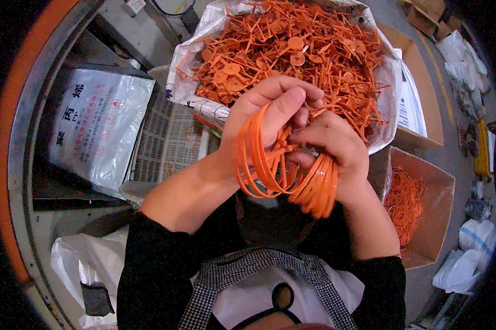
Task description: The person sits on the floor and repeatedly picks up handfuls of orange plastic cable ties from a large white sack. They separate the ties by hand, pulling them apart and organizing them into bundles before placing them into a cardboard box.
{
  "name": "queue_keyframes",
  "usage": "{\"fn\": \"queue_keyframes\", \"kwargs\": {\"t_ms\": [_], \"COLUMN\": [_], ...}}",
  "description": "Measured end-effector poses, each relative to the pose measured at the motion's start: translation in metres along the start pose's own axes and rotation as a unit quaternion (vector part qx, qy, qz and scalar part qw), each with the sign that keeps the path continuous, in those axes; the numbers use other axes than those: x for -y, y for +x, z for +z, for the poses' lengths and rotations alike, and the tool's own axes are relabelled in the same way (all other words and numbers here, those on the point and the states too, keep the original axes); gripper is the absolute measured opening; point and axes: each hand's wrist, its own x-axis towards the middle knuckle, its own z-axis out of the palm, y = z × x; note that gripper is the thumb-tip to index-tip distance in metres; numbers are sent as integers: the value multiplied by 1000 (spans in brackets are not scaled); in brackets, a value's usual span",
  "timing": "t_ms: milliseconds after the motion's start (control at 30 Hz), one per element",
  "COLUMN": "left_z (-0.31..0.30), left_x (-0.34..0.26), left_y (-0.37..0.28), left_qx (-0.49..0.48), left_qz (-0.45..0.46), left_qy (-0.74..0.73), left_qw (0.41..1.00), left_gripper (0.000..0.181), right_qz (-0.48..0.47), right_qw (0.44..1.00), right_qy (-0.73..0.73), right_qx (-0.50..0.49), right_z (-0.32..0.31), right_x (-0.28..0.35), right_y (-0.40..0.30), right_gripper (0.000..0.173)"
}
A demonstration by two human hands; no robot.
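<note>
My left hand [264, 107] is held up in front of me with a bunch of looped orange plastic strips [258, 148] hanging over its palm and thumb. Close against it, my right hand [338, 140] grips the other side of the bunch, where the strips [320, 189] bend down in a thick bundle. The short ends of the strips meet between the two hands, and the fingers partly cover them. Behind the hands stands a white woven sack [386, 82], its mouth rolled open, full of orange plastic sprue pieces [289, 37] with thin rods and round discs.
To the right, a cardboard box [433, 218] holds tangled thin orange strands [404, 202]. Another cardboard box [425, 90] stands behind it. At left lie a printed silvery-white sack [101, 128] and newspaper [165, 144]. A curved-looking metal machine edge [15, 165] bounds the far left.
</note>
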Motion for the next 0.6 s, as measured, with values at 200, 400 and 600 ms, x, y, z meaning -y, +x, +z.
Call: {"fn": "queue_keyframes", "kwargs": {"t_ms": [200, 400, 600], "left_z": [-4, -8, 2], "left_x": [-5, -17, -12], "left_y": [1, 3, -2], "left_qx": [5, 86, 15], "left_qz": [42, 133, -10], "left_qy": [105, 306, 148], "left_qw": [994, 939, 989], "left_gripper": [19, 20, 15], "right_qz": [-53, 58, 14], "right_qw": [991, 987, 968], "right_qy": [-105, -139, -238], "right_qx": [-68, -58, -76], "right_z": [-7, -42, -48], "right_x": [4, 8, 20], "right_y": [5, 1, -4], "right_gripper": [17, 18, 20]}}
